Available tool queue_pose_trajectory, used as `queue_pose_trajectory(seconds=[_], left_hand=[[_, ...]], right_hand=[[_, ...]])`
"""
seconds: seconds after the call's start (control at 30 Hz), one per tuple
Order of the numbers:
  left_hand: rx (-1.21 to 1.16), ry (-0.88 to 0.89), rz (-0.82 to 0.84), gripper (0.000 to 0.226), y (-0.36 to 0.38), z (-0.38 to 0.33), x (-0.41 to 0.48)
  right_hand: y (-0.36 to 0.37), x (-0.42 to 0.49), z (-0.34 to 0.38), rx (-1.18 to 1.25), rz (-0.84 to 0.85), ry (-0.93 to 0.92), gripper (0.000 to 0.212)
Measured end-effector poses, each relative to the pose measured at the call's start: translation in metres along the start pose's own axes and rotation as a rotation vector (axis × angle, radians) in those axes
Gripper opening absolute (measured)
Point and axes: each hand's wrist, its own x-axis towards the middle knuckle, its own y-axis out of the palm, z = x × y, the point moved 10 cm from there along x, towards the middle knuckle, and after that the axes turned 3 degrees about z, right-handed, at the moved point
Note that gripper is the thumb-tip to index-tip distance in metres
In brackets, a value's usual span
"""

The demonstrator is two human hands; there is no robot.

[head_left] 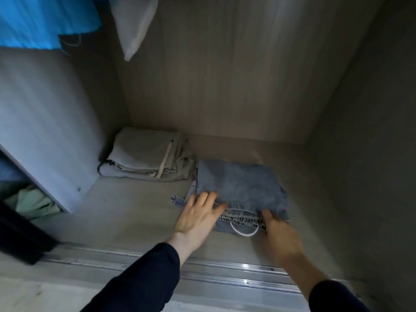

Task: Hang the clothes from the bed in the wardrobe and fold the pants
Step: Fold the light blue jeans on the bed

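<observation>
Grip: right hand (pixel 279 235) pinches folded denim pants (pixel 240 183); left hand (pixel 198 215) flat.

Home bedroom closet for sure. It's a wood-grain wardrobe (pixel 225 75) with a sliding-door track (pixel 202 273) up front, folded grey clothes (pixel 144 154) and folded jeans (pixel 238 183) behind it, and a blue garment (pixel 33 19) hanging above.

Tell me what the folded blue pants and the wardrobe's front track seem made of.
The folded blue pants look like denim: matte, mottled faded blue, with stitched edges. The track is probably aluminium, given its bright, shiny ridges.
</observation>
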Motion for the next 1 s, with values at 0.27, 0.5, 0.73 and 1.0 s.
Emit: queue_pose_trajectory(seconds=[0.27,0.5,0.73,1.0], left_hand=[[-0.155,-0.188,0.177,0.068,0.042,0.038,0.056],[-0.273,-0.277,0.146,0.077,0.058,0.069,0.090],[-0.355,-0.309,0.152,0.094,0.061,0.085,0.103],[-0.595,-0.334,0.273,0.098,0.071,0.062,0.067]], right_hand=[[-0.018,0.061,0.000,0.053,-0.038,0.058,0.040],[-0.018,0.107,0.007,0.252,-0.042,0.023,0.058],[0.009,0.139,0.007,0.277,0.170,0.000,0.114],[0.016,0.104,0.009,0.392,0.123,-0.028,0.106]])
